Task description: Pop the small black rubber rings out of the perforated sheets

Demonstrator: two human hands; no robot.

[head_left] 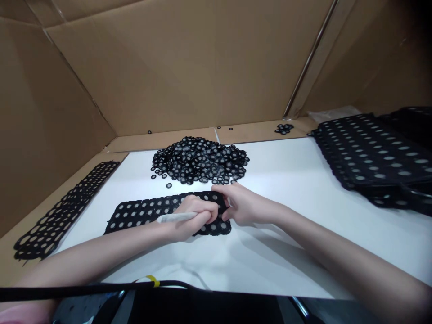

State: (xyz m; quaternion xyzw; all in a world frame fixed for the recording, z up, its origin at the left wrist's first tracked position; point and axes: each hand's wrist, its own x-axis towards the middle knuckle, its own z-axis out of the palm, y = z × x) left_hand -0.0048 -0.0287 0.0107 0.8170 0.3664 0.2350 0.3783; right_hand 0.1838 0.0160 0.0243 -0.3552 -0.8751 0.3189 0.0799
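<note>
A black strip (135,212) of joined rings with pale round centres lies flat on the white board, below a heap of loose black rings (199,159). My left hand (195,216) is closed around a whitish pen-like tool (177,217) and rests over the strip's right half; the tool's working end is hidden by the fingers. At the strip's right end, my right hand (238,204) has its thumb and fingers curled on the edge, gripping the strip there.
A second black ring strip (70,202) lies along the left cardboard edge. Stacked black ring sheets (378,153) fill the right side, near a small ring cluster (284,129). Cardboard walls (202,67) surround the white board (286,166). A black cable (84,291) crosses the front.
</note>
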